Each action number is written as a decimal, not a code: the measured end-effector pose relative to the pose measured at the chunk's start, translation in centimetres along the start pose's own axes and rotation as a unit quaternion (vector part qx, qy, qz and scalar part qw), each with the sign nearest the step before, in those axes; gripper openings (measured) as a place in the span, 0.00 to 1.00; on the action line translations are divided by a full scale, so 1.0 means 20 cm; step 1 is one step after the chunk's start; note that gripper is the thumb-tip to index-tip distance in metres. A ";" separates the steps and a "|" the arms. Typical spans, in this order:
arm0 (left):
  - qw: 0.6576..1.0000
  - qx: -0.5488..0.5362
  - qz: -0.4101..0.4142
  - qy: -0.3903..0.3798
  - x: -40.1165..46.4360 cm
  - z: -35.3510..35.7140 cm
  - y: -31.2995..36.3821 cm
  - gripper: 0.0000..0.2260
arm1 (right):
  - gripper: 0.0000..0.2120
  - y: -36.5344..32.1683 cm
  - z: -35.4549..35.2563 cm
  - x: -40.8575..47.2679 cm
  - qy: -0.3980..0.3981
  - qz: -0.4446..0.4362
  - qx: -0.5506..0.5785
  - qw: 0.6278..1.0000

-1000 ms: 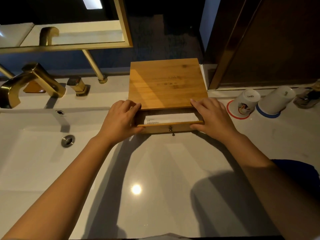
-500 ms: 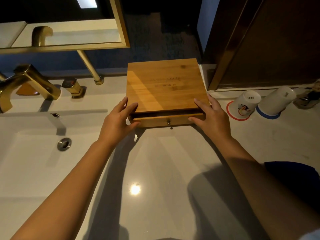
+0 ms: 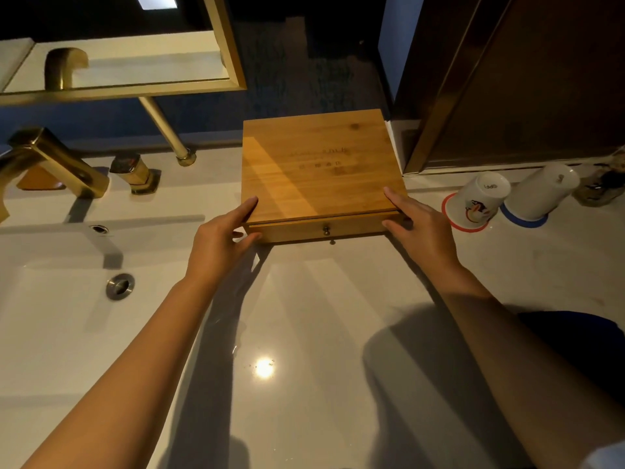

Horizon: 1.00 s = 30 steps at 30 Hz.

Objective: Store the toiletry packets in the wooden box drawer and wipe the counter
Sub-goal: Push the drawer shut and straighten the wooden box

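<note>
The wooden box (image 3: 321, 164) stands at the back of the white counter (image 3: 321, 316). Its drawer (image 3: 297, 231) is pushed in flush, the small knob (image 3: 326, 230) facing me. No toiletry packets show; the shut drawer hides its inside. My left hand (image 3: 220, 245) pinches the box's front left corner, fingers on the lid edge and thumb on the drawer front. My right hand (image 3: 419, 225) clasps the front right corner the same way.
A sink basin (image 3: 50, 299) with a gold faucet (image 3: 50, 160) lies to the left. Two upturned cups (image 3: 477, 201) (image 3: 541, 192) sit on coasters to the right. A dark blue cloth (image 3: 581, 346) lies at the right edge. A dark door stands behind the cups.
The drawer, open a second ago with a white packet showing inside, has been pushed shut. Both hands slid back with it to the box's front corners.
</note>
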<state>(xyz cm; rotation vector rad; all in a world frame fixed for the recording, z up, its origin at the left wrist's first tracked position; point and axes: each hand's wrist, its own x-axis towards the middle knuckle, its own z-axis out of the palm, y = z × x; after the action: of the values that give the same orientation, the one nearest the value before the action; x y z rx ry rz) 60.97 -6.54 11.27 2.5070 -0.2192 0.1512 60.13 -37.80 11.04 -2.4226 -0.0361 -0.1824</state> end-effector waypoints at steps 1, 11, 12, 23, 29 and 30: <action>1.000 0.005 -0.002 0.009 0.00 0.01 0.00 0.27 | 0.28 0.00 0.01 0.00 0.014 -0.003 -0.008 1.000; 0.999 0.013 0.029 0.032 0.02 0.02 -0.05 0.27 | 0.27 -0.02 0.07 -0.03 0.072 0.010 -0.040 0.997; 0.999 0.012 0.033 0.029 0.03 0.02 -0.05 0.27 | 0.27 -0.02 0.07 -0.04 0.075 0.006 -0.045 0.996; 0.999 0.004 0.039 0.007 0.07 0.01 -0.10 0.27 | 0.27 -0.05 0.12 -0.06 0.094 0.014 -0.062 0.994; 1.000 0.020 0.008 -0.012 0.01 0.04 -0.04 0.30 | 0.29 -0.08 0.12 -0.09 0.063 0.035 -0.072 0.995; 0.999 0.018 -0.002 -0.030 0.00 0.04 -0.02 0.32 | 0.30 -0.08 0.12 -0.09 0.043 0.034 -0.083 0.995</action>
<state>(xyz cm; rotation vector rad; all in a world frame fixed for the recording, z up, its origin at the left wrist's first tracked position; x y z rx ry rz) 61.15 -6.64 10.41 2.5506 -0.2366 0.0790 58.44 -35.01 10.10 -2.5750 0.1040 -0.2682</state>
